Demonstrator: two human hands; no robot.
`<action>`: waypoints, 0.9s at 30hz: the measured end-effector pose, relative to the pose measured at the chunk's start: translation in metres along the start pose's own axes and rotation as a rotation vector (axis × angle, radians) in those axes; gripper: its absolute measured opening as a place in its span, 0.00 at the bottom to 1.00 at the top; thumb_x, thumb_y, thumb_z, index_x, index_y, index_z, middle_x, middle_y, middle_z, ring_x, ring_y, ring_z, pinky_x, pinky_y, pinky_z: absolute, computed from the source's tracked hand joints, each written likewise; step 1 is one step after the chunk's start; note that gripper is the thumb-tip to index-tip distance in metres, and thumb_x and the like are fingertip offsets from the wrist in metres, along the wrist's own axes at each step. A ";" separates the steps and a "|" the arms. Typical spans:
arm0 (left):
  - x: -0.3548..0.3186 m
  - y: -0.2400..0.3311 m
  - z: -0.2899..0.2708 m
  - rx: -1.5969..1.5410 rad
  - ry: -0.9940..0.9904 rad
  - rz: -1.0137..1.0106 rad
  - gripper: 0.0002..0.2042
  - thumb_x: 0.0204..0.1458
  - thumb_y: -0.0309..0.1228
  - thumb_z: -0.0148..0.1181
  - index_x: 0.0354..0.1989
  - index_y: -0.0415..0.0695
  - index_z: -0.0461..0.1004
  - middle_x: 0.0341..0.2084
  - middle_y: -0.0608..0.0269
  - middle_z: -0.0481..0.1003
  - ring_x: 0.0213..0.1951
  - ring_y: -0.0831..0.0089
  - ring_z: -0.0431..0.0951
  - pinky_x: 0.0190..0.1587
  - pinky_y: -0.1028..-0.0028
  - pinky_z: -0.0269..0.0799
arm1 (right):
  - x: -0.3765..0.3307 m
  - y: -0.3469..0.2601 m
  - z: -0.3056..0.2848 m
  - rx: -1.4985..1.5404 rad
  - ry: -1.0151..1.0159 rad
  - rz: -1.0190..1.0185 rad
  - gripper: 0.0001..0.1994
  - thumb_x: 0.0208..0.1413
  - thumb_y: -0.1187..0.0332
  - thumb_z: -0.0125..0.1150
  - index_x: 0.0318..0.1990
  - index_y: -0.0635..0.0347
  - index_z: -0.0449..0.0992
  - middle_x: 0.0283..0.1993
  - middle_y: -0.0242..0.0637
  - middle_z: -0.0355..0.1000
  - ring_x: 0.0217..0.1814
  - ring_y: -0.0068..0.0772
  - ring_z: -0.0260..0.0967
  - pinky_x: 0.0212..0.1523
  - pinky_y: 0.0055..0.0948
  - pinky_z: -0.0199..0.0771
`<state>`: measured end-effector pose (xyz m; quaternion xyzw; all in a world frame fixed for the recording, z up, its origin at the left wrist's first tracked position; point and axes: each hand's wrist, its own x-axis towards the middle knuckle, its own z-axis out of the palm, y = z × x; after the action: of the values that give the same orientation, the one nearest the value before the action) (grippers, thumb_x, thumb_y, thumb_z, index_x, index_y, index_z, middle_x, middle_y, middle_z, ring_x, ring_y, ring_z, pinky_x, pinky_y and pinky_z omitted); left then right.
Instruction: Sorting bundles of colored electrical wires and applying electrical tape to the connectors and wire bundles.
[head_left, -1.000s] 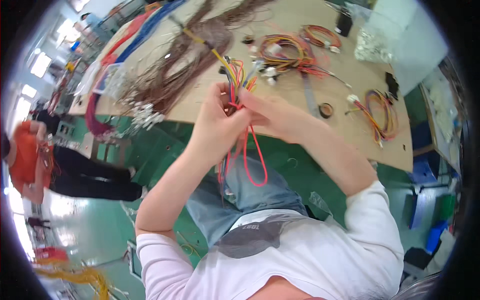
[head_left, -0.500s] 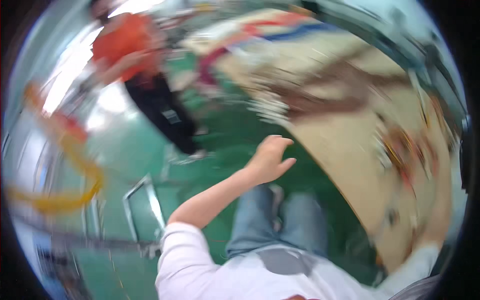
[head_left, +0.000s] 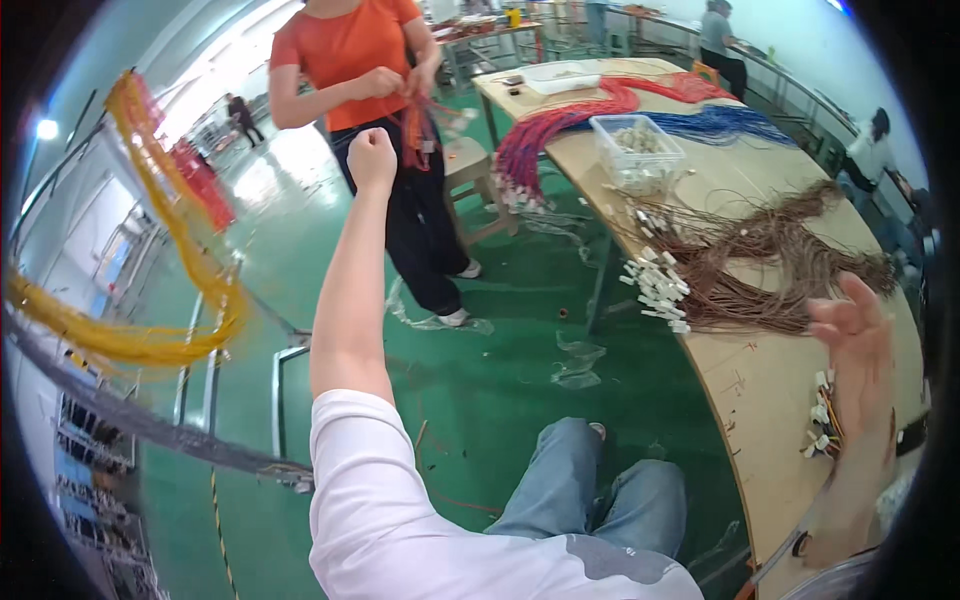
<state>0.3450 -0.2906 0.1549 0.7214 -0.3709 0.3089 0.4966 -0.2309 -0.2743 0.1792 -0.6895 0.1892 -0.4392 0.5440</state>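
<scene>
My left hand (head_left: 372, 155) is raised at arm's length in a closed fist, holding nothing that I can see, in front of a person in an orange shirt (head_left: 350, 50). My right hand (head_left: 858, 345) hovers open, fingers spread, over the wooden table (head_left: 770, 380), just right of a bundle of brown wires (head_left: 770, 260) with white connectors (head_left: 655, 285). A small cluster of coloured wires with white plugs (head_left: 822, 420) lies under my right wrist.
A clear bin of white connectors (head_left: 637, 150), red wires (head_left: 560, 130) and blue wires (head_left: 715, 125) lie farther along the table. Yellow cables (head_left: 160, 260) hang on a rack at left. A wooden stool (head_left: 468, 165) stands by the standing person. More people work at the far benches.
The view has swung left, away from the table. Both hands let go of the red and yellow wires; my left arm has stretched out into a fist, my right hand has opened over the table.
</scene>
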 end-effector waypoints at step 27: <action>-0.051 0.007 0.050 -0.338 -0.392 -0.251 0.22 0.46 0.46 0.44 0.32 0.37 0.72 0.29 0.48 0.73 0.36 0.56 0.74 0.40 0.66 0.66 | 0.061 -0.009 0.205 0.292 -0.145 0.227 0.16 0.51 0.62 0.49 0.43 0.66 0.67 0.35 0.44 0.69 0.35 0.30 0.64 0.38 0.25 0.62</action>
<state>0.3161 -0.3279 0.1007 0.7145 -0.4138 0.0334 0.5632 -0.0331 -0.1966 0.2070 -0.6073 0.1600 -0.3470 0.6966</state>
